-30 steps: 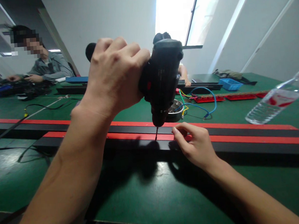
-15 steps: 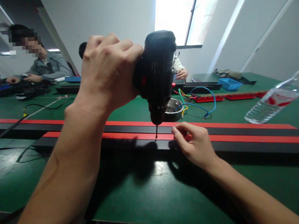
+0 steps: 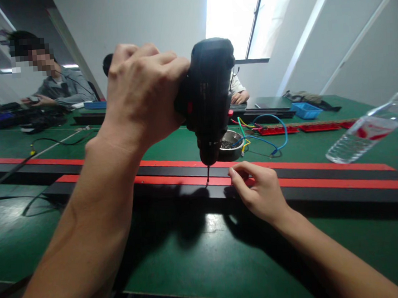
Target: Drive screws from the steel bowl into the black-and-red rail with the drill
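My left hand is wrapped around the grip of a black cordless drill, held nose down. Its thin bit points straight down, and the tip meets the red face of the nearer long red-and-black bar, apparently at a screw or hole. Just right of the bit, my right hand rests at this bar, fingers curled and thumb and forefinger tips together. Whether anything is pinched between them is hidden. A second similar bar lies parallel behind the first.
Behind the bars stands a metal bowl of small dark parts, beside coloured wires. A plastic bottle is at the right, with a blue basket farther back. Black cables cross the left side. Other people sit across the green table.
My hands, the drill and the bars look almost unchanged. The co-worker at the far left has moved their hands slightly.
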`<state>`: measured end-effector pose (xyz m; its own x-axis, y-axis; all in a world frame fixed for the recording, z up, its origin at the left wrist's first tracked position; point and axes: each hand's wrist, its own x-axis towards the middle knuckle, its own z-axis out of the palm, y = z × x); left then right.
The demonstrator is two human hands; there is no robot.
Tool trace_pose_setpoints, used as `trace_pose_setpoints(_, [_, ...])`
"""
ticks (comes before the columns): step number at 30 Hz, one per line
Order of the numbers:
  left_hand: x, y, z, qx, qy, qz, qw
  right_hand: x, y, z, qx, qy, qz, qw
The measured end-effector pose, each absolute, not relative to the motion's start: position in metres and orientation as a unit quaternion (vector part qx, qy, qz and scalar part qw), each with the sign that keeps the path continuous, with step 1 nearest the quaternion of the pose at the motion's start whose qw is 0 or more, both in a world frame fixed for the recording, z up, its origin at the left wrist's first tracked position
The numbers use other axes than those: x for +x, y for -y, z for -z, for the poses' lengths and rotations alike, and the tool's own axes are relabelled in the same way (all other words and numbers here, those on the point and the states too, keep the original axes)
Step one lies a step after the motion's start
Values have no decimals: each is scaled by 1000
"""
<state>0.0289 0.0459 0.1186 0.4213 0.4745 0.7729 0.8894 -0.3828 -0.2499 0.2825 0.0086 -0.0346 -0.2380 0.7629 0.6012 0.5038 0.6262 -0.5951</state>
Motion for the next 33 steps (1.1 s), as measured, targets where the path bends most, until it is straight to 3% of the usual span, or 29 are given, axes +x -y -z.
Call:
trace_pose_setpoints(7, [31, -43, -121, -752, 471, 244, 392, 281, -8, 35, -405, 774, -146, 464])
trace_pose_setpoints(19, [30, -42, -121, -745, 457, 249, 417, 279, -7, 34, -408, 774, -148, 461])
trace_pose_setpoints(33, [34, -38, -121, -766, 448, 250, 388, 278, -7, 36, -411, 772, -161, 457])
